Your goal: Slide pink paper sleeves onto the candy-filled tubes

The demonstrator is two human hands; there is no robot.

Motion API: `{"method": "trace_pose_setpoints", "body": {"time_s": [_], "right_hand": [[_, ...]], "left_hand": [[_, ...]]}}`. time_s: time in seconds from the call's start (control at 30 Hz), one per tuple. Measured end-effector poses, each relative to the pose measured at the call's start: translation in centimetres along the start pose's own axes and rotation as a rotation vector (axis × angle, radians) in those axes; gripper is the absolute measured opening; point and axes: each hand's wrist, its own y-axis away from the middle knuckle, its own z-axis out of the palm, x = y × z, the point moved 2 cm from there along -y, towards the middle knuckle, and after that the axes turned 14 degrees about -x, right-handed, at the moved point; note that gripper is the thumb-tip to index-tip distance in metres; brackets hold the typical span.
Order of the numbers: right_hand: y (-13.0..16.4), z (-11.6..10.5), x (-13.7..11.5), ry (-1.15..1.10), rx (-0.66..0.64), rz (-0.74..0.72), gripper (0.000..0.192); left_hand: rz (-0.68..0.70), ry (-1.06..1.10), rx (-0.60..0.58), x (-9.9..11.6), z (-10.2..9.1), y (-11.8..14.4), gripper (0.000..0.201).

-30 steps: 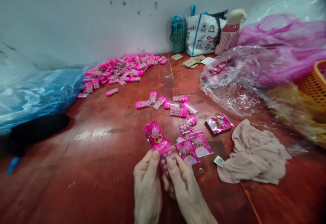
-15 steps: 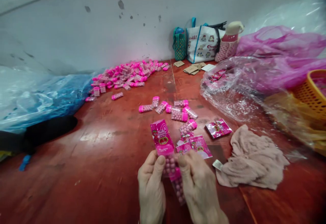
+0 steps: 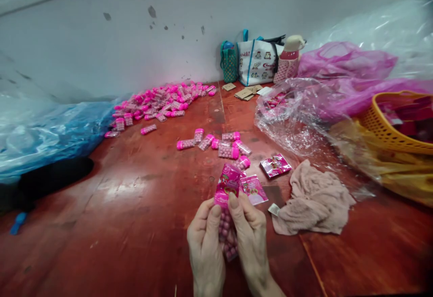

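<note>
Between both hands is a small clear bottle [image 3: 225, 225] of pink balls, with a printed pink sleeve [image 3: 228, 179] over its capped end, sticking up past it. My left hand [image 3: 207, 240] pinches it from the left, thumb on the front. From the right, my right hand [image 3: 249, 229] grips it, thumb pressed on the sleeve's lower part. A second bottle [image 3: 231, 248] shows just below, partly hidden by the hands; whether it is held I cannot tell. Flat pink sleeves [image 3: 255, 189] lie just beyond, beside a stack of sleeves [image 3: 275, 166] and several loose bottles [image 3: 228, 150].
A big pile of bottles [image 3: 162, 101] lies by the wall. At right are a crumpled pink cloth [image 3: 314, 202], clear plastic [image 3: 291, 121] and a yellow basket [image 3: 375, 119]. Blue plastic [image 3: 67, 125] and a black sleeved limb [image 3: 57, 173] are at left. Bags [image 3: 257, 62] stand at the back.
My right hand has moved up from the bottle's side to the sleeve. The sleeve, tilted left before, now leans slightly right. The whole scene has shifted left in view.
</note>
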Motion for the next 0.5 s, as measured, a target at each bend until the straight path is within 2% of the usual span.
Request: {"method": "trace_pose_setpoints", "body": {"time_s": [0.07, 0.17, 0.3, 0.37, 0.5], "right_hand": [[0.0, 0.1, 0.3, -0.024, -0.003, 0.002, 0.03], [-0.6, -0.4, 0.5, -0.128, -0.074, -0.005, 0.021], [-1.5, -1.3, 0.3, -0.216, -0.143, -0.018, 0.018], [-1.5, -1.3, 0.5, -0.205, -0.119, 0.002, 0.024], [-0.5, 0.2, 1.5, -0.317, -0.009, 0.108, 0.034]], "left_hand": [[0.023, -0.024, -0.008, 0.1, -0.2, -0.3, 0.01], [0.03, -0.028, -0.06, 0.1, -0.6, -0.9, 0.012], [-0.012, -0.048, -0.128, 0.0, -1.1, -1.4, 0.016], [-0.032, -0.042, -0.123, -0.1, -1.1, -1.3, 0.018], [0.026, -0.063, -0.011, -0.4, -0.8, -0.6, 0.019]]}}
